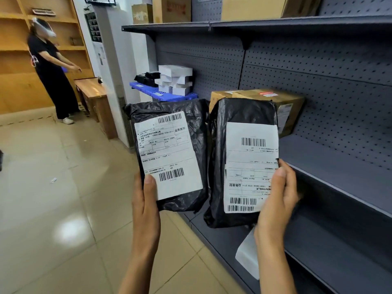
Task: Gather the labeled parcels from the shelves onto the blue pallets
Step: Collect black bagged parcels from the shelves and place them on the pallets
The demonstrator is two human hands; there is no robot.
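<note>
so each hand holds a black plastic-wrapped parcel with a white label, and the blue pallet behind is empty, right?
Not empty. The head view shows the blue plastic pallet already carrying white boxes and small black packages. The rest stands: left hand and right hand each hold a labeled black parcel.

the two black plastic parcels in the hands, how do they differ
The black plastic parcel in the left hand has its white label upright, large barcode lowest; the black plastic parcel in the right hand has its label upside down. The left hand holds its parcel by the bottom left corner, thumb on the label; the right hand grips its parcel's right edge. The right parcel looks longer. Both are crinkled black bags with one white barcode label.
</note>
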